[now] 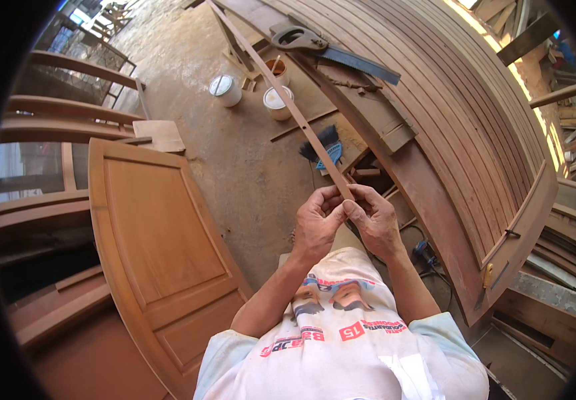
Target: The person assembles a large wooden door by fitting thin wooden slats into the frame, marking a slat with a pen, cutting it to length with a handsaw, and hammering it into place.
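A long thin wooden strip [281, 90] runs from my fingers up and away toward the far left. Its near end sits between my two hands in front of my chest. My left hand [319, 220] is closed on that end from the left side. From the right, my right hand [374, 219] pinches the same end, thumb against thumb. A small dark hole or mark shows along the strip. Just beyond my fingers, a blue brush head with black bristles [328, 148] lies beneath the strip. The undersides of my fingers are hidden.
A slatted wooden panel [461, 100] fills the right, with a handsaw [341, 53] lying at its far left edge. White buckets [225, 91] stand on the dusty floor. A panelled wooden door [161, 233] leans at left. A power tool [426, 253] with a cord lies low right.
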`<action>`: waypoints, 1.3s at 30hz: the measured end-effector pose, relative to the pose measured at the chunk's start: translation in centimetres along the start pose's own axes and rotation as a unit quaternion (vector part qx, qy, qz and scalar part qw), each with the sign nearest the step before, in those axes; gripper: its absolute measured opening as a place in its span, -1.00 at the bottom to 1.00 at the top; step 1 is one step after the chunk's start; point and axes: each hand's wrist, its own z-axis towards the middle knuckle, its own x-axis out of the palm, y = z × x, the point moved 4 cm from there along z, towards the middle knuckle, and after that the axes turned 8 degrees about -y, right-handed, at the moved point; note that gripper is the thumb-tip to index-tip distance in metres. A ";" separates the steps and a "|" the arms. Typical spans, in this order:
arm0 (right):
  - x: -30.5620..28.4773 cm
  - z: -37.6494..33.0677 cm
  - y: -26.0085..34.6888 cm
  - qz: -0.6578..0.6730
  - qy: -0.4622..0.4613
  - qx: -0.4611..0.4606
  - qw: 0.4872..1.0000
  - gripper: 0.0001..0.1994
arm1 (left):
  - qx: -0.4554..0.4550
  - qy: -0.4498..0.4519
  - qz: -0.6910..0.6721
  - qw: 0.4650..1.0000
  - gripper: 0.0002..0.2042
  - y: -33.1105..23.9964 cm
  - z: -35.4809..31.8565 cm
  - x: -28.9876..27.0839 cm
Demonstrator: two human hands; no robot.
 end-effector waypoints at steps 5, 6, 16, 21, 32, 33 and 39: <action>0.5 7.1 2.4 -0.148 -0.087 -0.010 0.985 -0.74 | -0.038 0.114 0.125 0.985 -0.58 -2.5 6.8 -0.7; 0.3 8.2 2.7 -0.172 -0.086 -0.019 0.981 -0.74 | 0.025 0.107 0.231 0.967 -0.56 -4.1 8.3 -1.3; 0.3 12.2 5.9 -0.286 -0.018 -0.012 0.958 -0.72 | 0.486 0.163 0.633 0.580 -0.56 -17.3 23.5 -1.1; 2.4 15.6 9.5 -0.352 -0.032 0.047 0.934 -0.75 | 0.470 0.334 0.574 0.582 -0.76 -19.7 30.3 -2.4; 8.9 33.5 9.9 -0.583 -0.152 -0.121 0.789 -0.65 | 0.388 0.538 0.462 0.589 -0.79 -19.4 35.5 -5.6; 9.2 34.2 9.3 -0.563 -0.160 -0.115 0.802 -0.63 | 0.375 0.540 0.468 0.590 -0.79 -19.3 35.9 -5.8; 18.2 41.3 6.7 -0.600 -0.145 -0.250 0.746 -0.50 | 0.364 0.549 0.459 0.596 -0.75 -18.2 36.7 -7.3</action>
